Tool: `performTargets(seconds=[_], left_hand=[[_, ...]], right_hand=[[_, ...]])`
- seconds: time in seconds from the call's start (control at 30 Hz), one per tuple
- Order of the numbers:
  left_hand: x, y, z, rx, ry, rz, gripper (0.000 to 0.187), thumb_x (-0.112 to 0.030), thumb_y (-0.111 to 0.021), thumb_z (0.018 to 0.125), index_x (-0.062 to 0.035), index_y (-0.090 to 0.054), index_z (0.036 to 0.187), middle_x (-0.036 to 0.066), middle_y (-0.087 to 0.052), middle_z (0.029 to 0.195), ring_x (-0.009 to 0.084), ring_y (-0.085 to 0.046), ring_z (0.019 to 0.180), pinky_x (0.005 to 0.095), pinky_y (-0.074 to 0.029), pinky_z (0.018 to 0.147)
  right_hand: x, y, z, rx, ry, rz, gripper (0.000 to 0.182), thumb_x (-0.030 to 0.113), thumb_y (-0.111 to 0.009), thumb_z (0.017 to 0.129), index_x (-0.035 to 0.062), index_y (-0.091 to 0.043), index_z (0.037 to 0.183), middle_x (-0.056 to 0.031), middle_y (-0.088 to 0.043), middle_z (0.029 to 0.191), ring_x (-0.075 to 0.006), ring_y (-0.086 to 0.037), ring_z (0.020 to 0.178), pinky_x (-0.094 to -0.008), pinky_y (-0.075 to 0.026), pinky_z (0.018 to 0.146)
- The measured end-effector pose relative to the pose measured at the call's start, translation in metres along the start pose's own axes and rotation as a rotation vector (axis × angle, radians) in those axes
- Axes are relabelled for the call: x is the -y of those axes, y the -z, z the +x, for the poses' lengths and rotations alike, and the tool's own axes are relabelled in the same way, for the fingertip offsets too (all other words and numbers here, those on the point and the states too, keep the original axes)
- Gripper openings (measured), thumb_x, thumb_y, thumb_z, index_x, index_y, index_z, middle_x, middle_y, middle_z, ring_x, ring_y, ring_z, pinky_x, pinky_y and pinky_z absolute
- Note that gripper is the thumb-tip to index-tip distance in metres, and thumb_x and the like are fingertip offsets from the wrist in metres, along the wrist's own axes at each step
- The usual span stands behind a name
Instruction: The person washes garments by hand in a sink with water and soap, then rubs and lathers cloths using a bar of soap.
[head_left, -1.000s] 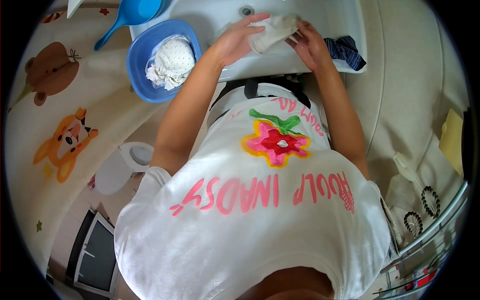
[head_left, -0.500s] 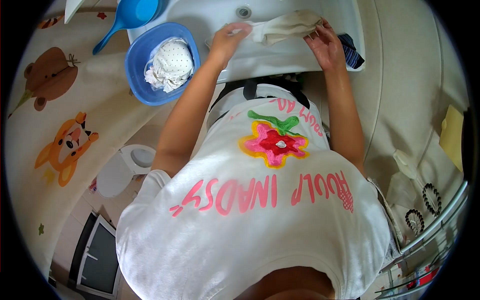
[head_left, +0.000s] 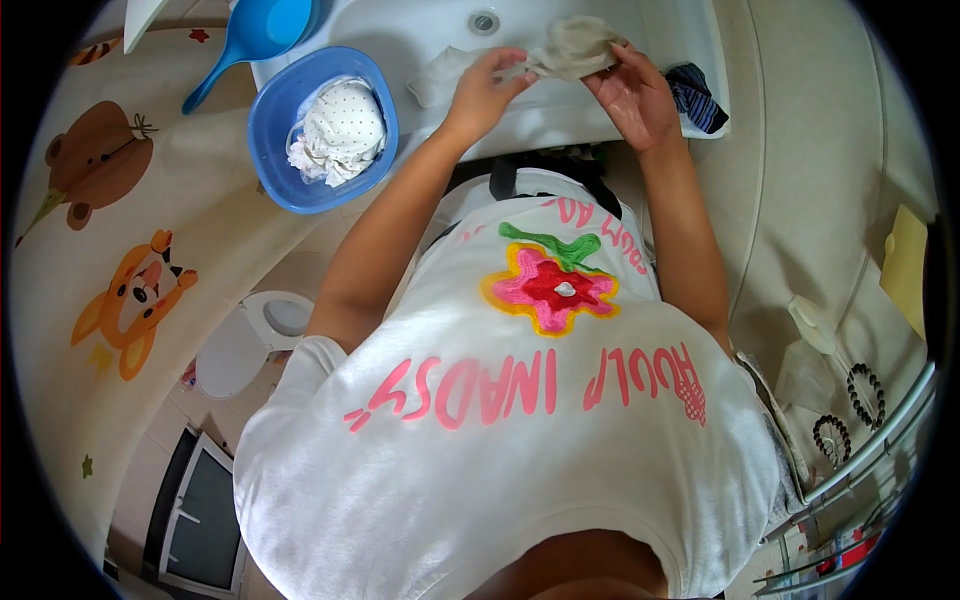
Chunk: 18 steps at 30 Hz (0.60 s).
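Note:
A damp-looking off-white sock (head_left: 575, 48) is bunched up over the white sink. My right hand (head_left: 635, 100) grips its right end between thumb and fingers, the palm turned partly up. At the sock's left end, the thumb and fingertips of my left hand (head_left: 485, 95) close loosely on its edge. Another white sock (head_left: 440, 78) lies flat in the basin, just left of my left hand and partly behind it. On the sink's right rim rests a dark blue striped sock (head_left: 697, 98).
The sink (head_left: 400, 40) has a round drain (head_left: 484, 22) at its far side. To the left stands a blue basin (head_left: 268, 150) holding white dotted cloth (head_left: 345, 120). A blue dipper (head_left: 262, 28) lies behind it. Beaded bracelets (head_left: 865, 395) hang at the lower right.
The sock has gone from stretched out to bunched and shorter. My left hand has moved right, toward my right hand, uncovering more of the white sock in the basin.

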<state>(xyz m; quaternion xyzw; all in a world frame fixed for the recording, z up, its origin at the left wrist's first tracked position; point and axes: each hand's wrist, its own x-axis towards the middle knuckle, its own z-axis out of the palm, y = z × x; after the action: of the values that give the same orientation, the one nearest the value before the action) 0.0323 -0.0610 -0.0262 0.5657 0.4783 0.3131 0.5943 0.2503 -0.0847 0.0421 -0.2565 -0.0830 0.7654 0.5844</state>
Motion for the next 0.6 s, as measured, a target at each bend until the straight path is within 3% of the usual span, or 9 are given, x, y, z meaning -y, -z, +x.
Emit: performTargets(seconds=[0.13,0.33,0.43,0.53,0.6], left_hand=[[-0.001,0.009,0.000,-0.032,0.073,-0.051,0.032,-0.027,-0.071,0.087,-0.0045,-0.065,0.110,0.007,-0.068,0.103,0.0172,-0.061,0.100,0.0298,-0.046,0.087],[0.001,0.007,0.005,-0.008,0.005,-0.292,0.034,-0.028,-0.071,0.087,-0.0040,-0.065,0.110,0.003,-0.066,0.098,0.0123,-0.058,0.088,0.0269,-0.045,0.081],[-0.013,0.006,0.002,0.065,-0.013,-0.021,0.032,-0.026,-0.070,0.087,-0.0042,-0.065,0.110,0.002,-0.065,0.095,0.0130,-0.056,0.083,0.0269,-0.045,0.079],[-0.010,0.005,0.002,0.065,-0.082,0.074,0.028,-0.023,-0.069,0.088,-0.0033,-0.066,0.108,0.002,-0.065,0.095,0.0131,-0.055,0.080,0.0268,-0.045,0.079],[0.003,0.008,0.005,0.007,-0.101,0.058,0.026,-0.023,-0.068,0.088,-0.0030,-0.067,0.106,0.002,-0.065,0.095,0.0128,-0.056,0.081,0.0265,-0.045,0.078]], right_hand=[[0.002,0.005,0.000,-0.012,0.004,-0.045,0.030,0.015,-0.047,0.100,-0.0043,-0.053,0.123,-0.0156,-0.058,0.125,-0.0263,-0.055,0.119,-0.0415,-0.042,0.107],[0.004,0.004,-0.002,-0.024,-0.009,-0.015,0.031,0.017,-0.047,0.101,-0.0052,-0.053,0.122,-0.0148,-0.059,0.124,-0.0252,-0.056,0.119,-0.0406,-0.043,0.107],[0.001,0.008,0.002,-0.018,-0.003,0.065,0.031,0.017,-0.047,0.101,-0.0053,-0.052,0.123,-0.0150,-0.058,0.124,-0.0255,-0.055,0.119,-0.0406,-0.044,0.107],[0.001,0.016,0.005,0.009,0.013,0.139,0.031,0.014,-0.049,0.100,-0.0053,-0.051,0.124,-0.0154,-0.058,0.124,-0.0265,-0.055,0.119,-0.0403,-0.044,0.107],[-0.001,0.015,0.007,-0.098,0.066,0.088,0.030,0.011,-0.050,0.099,-0.0050,-0.051,0.124,-0.0155,-0.058,0.124,-0.0270,-0.055,0.119,-0.0408,-0.043,0.107]])
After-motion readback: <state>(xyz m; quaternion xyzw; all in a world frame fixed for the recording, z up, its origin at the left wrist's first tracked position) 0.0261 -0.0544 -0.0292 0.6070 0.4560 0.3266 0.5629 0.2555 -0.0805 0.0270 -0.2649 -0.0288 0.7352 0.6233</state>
